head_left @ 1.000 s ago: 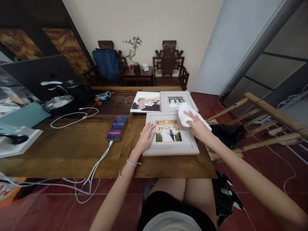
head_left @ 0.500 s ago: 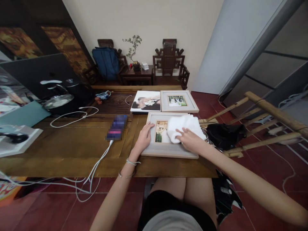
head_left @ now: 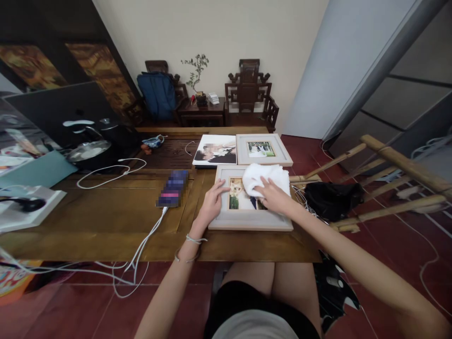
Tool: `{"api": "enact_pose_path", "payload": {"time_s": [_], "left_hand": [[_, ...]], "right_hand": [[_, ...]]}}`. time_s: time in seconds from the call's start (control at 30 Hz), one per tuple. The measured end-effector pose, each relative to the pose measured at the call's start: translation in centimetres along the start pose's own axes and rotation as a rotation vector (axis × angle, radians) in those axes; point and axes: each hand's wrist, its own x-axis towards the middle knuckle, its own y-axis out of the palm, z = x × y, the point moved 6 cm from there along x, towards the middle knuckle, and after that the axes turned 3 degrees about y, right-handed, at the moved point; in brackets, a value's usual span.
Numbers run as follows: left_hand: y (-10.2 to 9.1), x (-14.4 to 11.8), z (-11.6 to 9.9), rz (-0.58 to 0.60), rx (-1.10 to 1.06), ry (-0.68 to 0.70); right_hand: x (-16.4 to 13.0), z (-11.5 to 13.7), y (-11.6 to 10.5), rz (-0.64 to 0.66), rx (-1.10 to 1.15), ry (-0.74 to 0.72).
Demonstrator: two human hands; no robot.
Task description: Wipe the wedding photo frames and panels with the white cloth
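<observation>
- The right hand (head_left: 272, 197) is pressed down on a white cloth (head_left: 263, 176), fingers curled over its near edge and gripping it against the glass of the nearest photo frame (head_left: 247, 220).
- The left hand (head_left: 213, 202) lies flat and spread on the left border of that same frame, fingers loosely open, grasping nothing, only bearing on it.
- The frame lies flat on the wooden table (head_left: 106, 221), at its near right part, just in front of the person's lap; the cloth covers the far right portion of its picture.
- Just beyond it lie a second frame (head_left: 263, 149) and, to that one's left, an unframed photo print (head_left: 215, 149), both flat and touching or nearly touching the near frame's far edge.
- Left of the near frame, a phone (head_left: 173, 188) lies on the table with a white cable (head_left: 141, 247) running off the near edge.
- Farther left stand a dark kettle set (head_left: 95, 141) and a teal folder (head_left: 38, 169).
- To the right, off the table, a bamboo rack (head_left: 388, 174) carries a black bag (head_left: 330, 197).
</observation>
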Motion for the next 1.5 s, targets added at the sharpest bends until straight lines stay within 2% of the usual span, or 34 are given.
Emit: {"api": "enact_pose_path", "payload": {"time_s": [0.13, 0.23, 0.33, 0.43, 0.53, 0.6, 0.7, 0.8, 0.93, 1.03, 1.1, 1.2, 1.37, 1.43, 1.5], "left_hand": [[0.3, -0.1, 0.3, 0.022, 0.024, -0.016], [0.6, -0.2, 0.5, 0.072, 0.089, -0.055], [1.0, -0.3, 0.6, 0.144, 0.157, -0.074], [1.3, -0.3, 0.6, 0.195, 0.173, -0.071], [1.4, -0.2, 0.4, 0.191, 0.199, -0.053], [1.3, -0.2, 0.2, 0.161, 0.221, -0.026], [1.3, -0.1, -0.1, 0.144, 0.223, 0.004], [1.2, -0.1, -0.1, 0.147, 0.203, -0.003], [1.2, -0.2, 0.0, 0.145, 0.179, -0.013], [1.2, -0.3, 0.2, 0.130, 0.183, -0.014], [1.3, -0.3, 0.5, 0.107, 0.180, -0.017], [1.4, -0.4, 0.6, 0.085, 0.166, -0.020], [1.4, -0.3, 0.5, 0.058, 0.138, -0.031], [1.4, -0.4, 0.6, 0.055, 0.125, -0.040], [1.4, -0.4, 0.6, 0.052, 0.112, -0.036]], "right_hand": [[2.7, -2.0, 0.6, -0.058, -0.048, 0.031], [2.4, -1.0, 1.1, -0.019, -0.049, -0.022], [-0.3, 1.3, 0.9, 0.055, 0.001, -0.103], [-4.2, 3.6, -0.2, 0.148, 0.103, -0.149], [-7.2, 5.6, -1.4, 0.216, 0.235, -0.199], [-7.8, 6.3, -1.6, 0.229, 0.277, -0.211], [-6.3, 5.7, -0.8, 0.184, 0.216, -0.194], [-2.9, 3.0, 0.3, 0.119, 0.076, -0.141], [2.1, -1.7, 0.7, 0.028, -0.114, 0.022], [3.6, -2.6, 1.2, 0.015, -0.161, 0.072], [3.0, -1.4, 1.5, 0.048, -0.157, 0.057], [-0.1, 1.5, 1.3, 0.163, -0.103, 0.032], [-6.3, 6.2, -1.5, 0.441, 0.148, -0.104], [-7.4, 7.4, -2.3, 0.468, 0.246, -0.166], [-7.1, 7.7, -2.2, 0.427, 0.264, -0.173]]}}
